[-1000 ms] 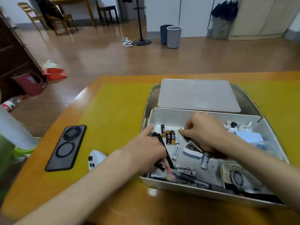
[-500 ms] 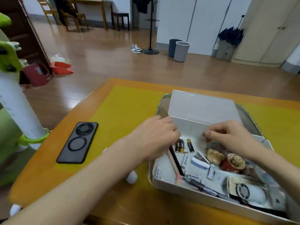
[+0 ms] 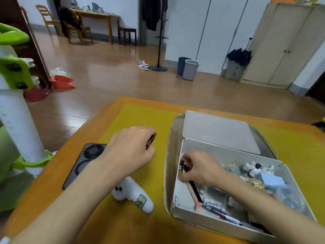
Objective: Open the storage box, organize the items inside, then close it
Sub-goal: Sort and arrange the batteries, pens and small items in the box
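Note:
The white storage box [image 3: 218,152] stands open on a metal tray [image 3: 169,155], its lid [image 3: 218,131] lying flat behind it. Inside are batteries, pens [image 3: 221,214], small figurines [image 3: 251,169], a blue box [image 3: 271,181] and a gold ornament [image 3: 255,184]. My right hand [image 3: 198,169] is in the box's left part and pinches black batteries [image 3: 182,167]. My left hand [image 3: 130,152] hovers over the yellow mat left of the box, fingers curled round a dark battery [image 3: 150,140].
A black phone [image 3: 82,161] lies on the table's left side under my left wrist. A white handheld device [image 3: 135,196] rests on the yellow mat [image 3: 144,117] near the front. A green and white stand [image 3: 14,95] rises at the far left.
My left hand has come out of the box to the left with a battery. My right hand has shifted to the box's left side and taken up batteries. The camera tilted upward.

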